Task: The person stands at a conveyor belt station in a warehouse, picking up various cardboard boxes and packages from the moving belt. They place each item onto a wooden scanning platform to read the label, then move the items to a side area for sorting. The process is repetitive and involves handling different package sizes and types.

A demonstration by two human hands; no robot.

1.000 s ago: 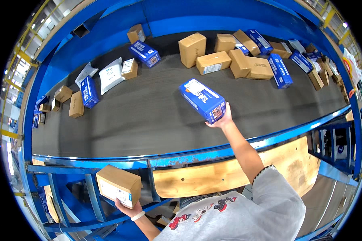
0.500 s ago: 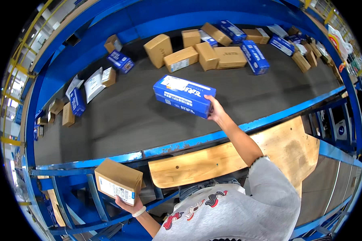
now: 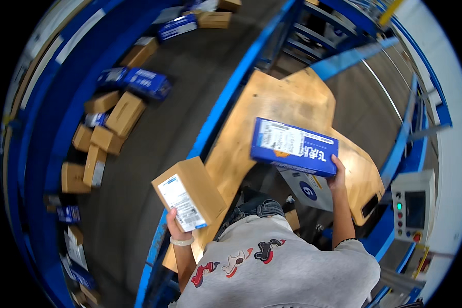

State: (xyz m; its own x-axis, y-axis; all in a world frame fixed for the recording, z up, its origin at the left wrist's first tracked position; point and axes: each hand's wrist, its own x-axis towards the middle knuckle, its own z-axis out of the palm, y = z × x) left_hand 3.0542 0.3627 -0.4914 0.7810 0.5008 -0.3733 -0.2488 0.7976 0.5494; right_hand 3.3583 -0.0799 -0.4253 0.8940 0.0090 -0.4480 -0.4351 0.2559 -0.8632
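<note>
My left hand (image 3: 178,226) grips a brown cardboard box (image 3: 203,187) by its lower left edge; a white label covers the side facing me. In my right hand (image 3: 337,174) is a long blue box (image 3: 292,165), held at its right end with a white shipping label on top. The blue box is above the wooden board (image 3: 292,100), and the brown box is over the board's left part near the conveyor's blue edge. Both hands are closed on their boxes, and part of the fingers is hidden behind them.
A dark conveyor belt (image 3: 138,205) on the left carries several brown and blue boxes along its far side. A second belt (image 3: 367,92) runs at the right. A control panel (image 3: 413,205) with a green light stands at the right, near a phone (image 3: 369,205) on the board.
My view has swung to the right. The blue box, held in my right hand, has left the space above the conveyor and is now over the wooden board. The brown box stays in my left hand.
</note>
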